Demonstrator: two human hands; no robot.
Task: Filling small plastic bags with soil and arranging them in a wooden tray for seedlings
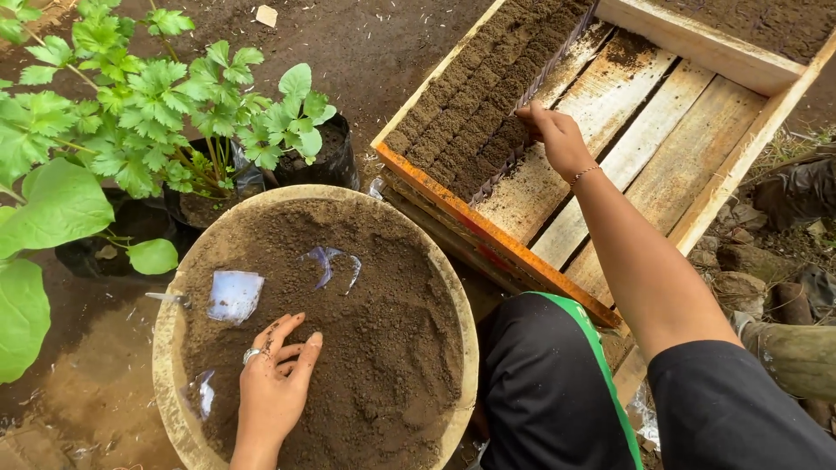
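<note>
At the far left we are seeing green leafy plants growing out of black bags that are sitting on the wet brown ground.

Next to them a big round basin is sitting on the ground, and it is holding a heap of dark soil. Little clear plastic pieces are lying on the soil: one whitish piece near the left rim, one thin curled piece near the middle, and one small piece low by the rim.

We are resting our left hand flat on the soil in the basin. Its fingers are spreading a little, it is wearing a ring, and it is holding nothing. Soil is sticking to it.

In the middle, our knee in black cloth with a green stripe is bending between the basin and the tray.

To the right, a wooden tray is lying tilted. Rows of small soil blocks are filling its left part. We are reaching our right hand to the edge of the rows, with its fingers curling down onto the blocks. We cannot tell if it is pinching one.

At the far right, a boot is standing on the rough ground.
</note>
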